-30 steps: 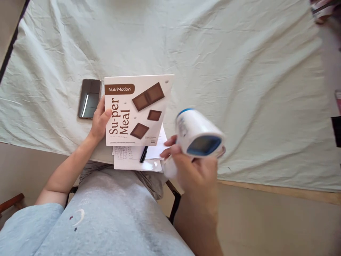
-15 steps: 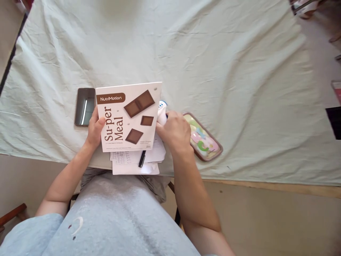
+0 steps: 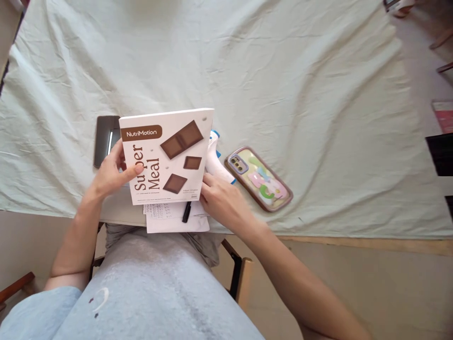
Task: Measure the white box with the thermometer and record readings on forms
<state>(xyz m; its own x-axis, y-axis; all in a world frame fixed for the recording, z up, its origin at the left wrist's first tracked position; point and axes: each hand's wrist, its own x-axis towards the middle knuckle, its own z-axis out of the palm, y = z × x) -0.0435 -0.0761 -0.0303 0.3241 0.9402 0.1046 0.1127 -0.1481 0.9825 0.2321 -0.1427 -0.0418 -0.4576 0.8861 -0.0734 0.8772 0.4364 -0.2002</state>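
My left hand [image 3: 111,172] grips the left side of a white box [image 3: 173,184] printed "Su-per Meal" with chocolate pieces, its thumb lying across the front. The box is held tilted above some papers [image 3: 170,223] and a black pen [image 3: 186,212]. My right hand [image 3: 222,200] is at the lower right edge of the box, its fingertips hidden behind it, so their grip does not show. A white and blue handheld thermometer [image 3: 215,163] lies just beyond the right hand, partly covered by the box.
A phone in a colourful case [image 3: 262,179] lies face down on the right. Left of the box, a dark phone [image 3: 102,141] rests screen up, partly hidden. A pale green cloth [image 3: 283,85] with wrinkles covers the table, whose near edge runs close to my body.
My right hand has let go of the thermometer, leaving it on the cloth, and moved left and down to the box edge. My left thumb reaches farther across the box, which has shifted slightly left.
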